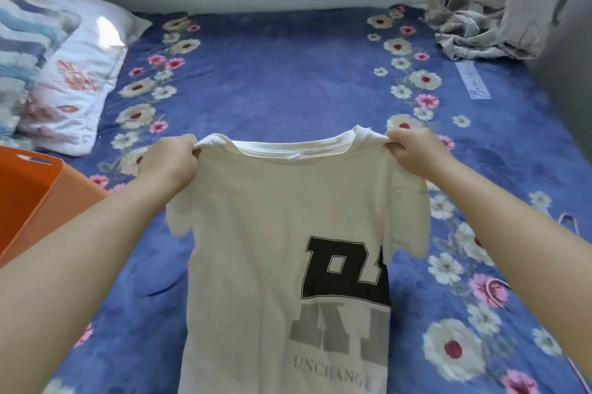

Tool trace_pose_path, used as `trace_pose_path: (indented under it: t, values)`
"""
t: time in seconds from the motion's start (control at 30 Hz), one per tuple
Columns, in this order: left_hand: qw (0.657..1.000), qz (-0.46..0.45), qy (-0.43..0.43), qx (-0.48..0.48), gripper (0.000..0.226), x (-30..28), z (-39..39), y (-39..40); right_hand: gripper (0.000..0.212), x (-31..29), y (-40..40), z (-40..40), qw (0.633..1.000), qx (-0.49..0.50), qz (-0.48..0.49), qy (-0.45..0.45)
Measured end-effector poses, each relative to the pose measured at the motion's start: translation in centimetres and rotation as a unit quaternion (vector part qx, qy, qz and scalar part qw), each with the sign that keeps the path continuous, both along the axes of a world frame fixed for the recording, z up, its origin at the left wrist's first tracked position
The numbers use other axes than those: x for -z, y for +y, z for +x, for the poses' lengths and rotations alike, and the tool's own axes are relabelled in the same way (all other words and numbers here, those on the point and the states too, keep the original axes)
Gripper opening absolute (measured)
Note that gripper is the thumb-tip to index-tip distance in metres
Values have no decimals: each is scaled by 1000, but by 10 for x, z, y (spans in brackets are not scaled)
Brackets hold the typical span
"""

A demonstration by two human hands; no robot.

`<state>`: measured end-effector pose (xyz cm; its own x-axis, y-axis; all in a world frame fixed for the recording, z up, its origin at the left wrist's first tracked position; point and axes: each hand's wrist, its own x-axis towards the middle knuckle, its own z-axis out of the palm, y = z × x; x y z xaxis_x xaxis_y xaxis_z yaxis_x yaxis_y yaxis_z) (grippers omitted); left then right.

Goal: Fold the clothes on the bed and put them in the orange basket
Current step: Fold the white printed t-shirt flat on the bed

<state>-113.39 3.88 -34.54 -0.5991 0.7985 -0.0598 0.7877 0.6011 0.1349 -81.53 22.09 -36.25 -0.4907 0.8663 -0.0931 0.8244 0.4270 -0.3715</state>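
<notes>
A cream T-shirt [272, 217] with black and grey block letters hangs spread out in front of me over the bed [272, 79]. My left hand [171, 159] pinches its left shoulder beside the collar. My right hand [416, 153] pinches the right shoulder at the same height. Both short sleeves droop below my hands. The shirt's lower part runs out of the bottom of the view. An orange basket [35, 198] stands at the left edge of the bed, partly behind my left forearm.
The bed has a blue cover with flower bands. White and patterned pillows [73, 82] lie at the far left. A crumpled grey garment [471, 31] lies in the far right corner by a grey curtain. A pink hanger [499, 288] lies at the right.
</notes>
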Motion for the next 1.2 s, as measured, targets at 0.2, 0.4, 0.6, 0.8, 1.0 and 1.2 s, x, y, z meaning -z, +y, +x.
trace_pose_path:
  t: [0.2,0.4,0.6,0.8,1.0,1.2]
  values:
    - [993,29,-78,-89,26,78,-33,36,25,86,18,-33,993,113,-7,13]
    - [973,125,-156,-114,18,116,-55,74,26,123,63,-66,968,226,-108,27]
    - [963,195,-164,-92,15,145,-75,103,21,144,99,-94,965,251,-36,70]
    - [978,175,-89,-77,24,164,-108,157,26,161,142,-121,975,209,61,34]
    - [990,85,-73,-80,36,210,-125,208,28,208,182,-154,972,235,5,-5]
    - [990,-123,-48,-49,62,285,-91,191,45,286,154,-150,978,127,-85,-145]
